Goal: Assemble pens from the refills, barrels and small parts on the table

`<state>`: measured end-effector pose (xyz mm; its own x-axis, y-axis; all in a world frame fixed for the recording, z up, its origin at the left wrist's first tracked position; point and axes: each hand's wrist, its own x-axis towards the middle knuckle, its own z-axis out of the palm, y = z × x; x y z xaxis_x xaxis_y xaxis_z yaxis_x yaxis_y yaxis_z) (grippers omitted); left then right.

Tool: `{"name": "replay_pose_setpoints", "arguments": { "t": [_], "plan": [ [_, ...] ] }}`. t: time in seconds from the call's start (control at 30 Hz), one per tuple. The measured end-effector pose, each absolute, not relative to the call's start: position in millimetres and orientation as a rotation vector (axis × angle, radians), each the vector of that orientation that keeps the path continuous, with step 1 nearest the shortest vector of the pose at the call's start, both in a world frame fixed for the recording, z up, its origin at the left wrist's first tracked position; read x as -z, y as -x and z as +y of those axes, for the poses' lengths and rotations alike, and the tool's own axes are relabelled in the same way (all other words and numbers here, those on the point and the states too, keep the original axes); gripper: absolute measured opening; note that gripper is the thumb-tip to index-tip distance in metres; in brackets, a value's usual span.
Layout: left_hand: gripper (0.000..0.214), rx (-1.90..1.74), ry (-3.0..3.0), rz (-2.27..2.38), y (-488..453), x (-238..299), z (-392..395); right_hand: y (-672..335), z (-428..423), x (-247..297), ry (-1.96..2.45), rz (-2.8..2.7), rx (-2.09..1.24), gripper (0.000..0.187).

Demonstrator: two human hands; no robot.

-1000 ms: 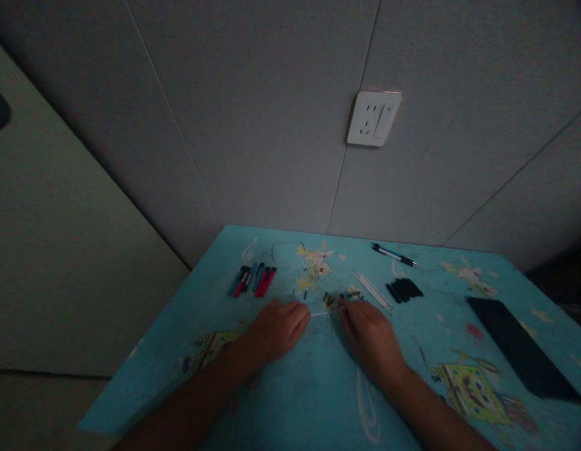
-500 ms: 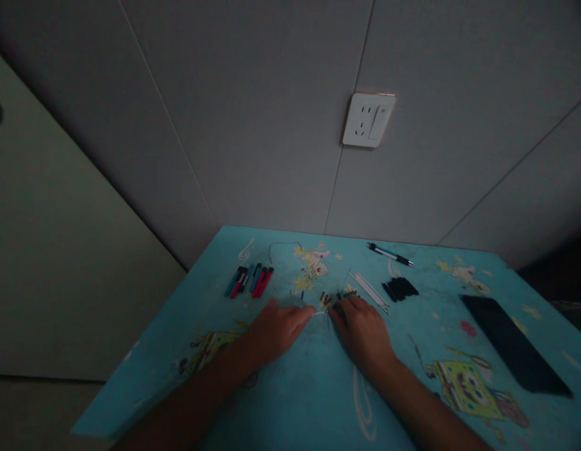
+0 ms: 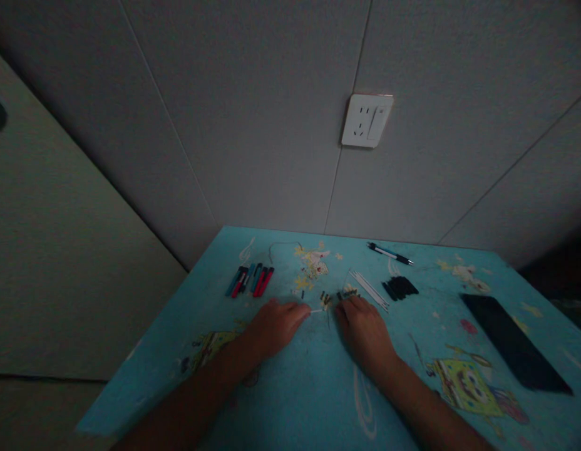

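Observation:
My left hand (image 3: 277, 326) rests on the blue cartoon-printed table (image 3: 313, 388), its fingertips pinching a thin white pen refill (image 3: 317, 311) that points right. My right hand (image 3: 364, 329) lies palm down just right of it, fingers touching a scatter of small dark pen parts (image 3: 332, 298). The two hands are a short gap apart. The light is dim and the small parts are hard to make out.
At the back left lie several red, blue and black pen barrels (image 3: 250, 280). White refills (image 3: 369, 290), a pile of black pieces (image 3: 401, 288) and a whole pen (image 3: 390, 254) lie at the back right. A black phone (image 3: 509, 343) rests at the right. A wall socket (image 3: 366, 120) is above.
My hands came close together half a second ago and have drawn slightly apart again. The left hand still holds the white refill.

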<state>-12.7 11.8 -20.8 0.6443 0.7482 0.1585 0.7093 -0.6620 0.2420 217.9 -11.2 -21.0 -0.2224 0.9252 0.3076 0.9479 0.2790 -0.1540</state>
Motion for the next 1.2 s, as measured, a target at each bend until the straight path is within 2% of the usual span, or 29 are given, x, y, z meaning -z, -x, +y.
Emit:
{"name": "replay_pose_setpoints", "arguments": {
  "t": [0.3, 1.2],
  "plan": [
    [0.026, -0.376, -2.694, 1.185, 13.8, 23.0, 12.4, -217.2, -16.5, 14.8, 1.336, -1.993, -0.512, 0.015],
    [0.026, -0.373, -2.735, 1.184, 14.7, 19.9, 11.8, -218.9, -19.0, 14.3, 1.239, -1.974, -0.461, 0.018]
  ]
}}
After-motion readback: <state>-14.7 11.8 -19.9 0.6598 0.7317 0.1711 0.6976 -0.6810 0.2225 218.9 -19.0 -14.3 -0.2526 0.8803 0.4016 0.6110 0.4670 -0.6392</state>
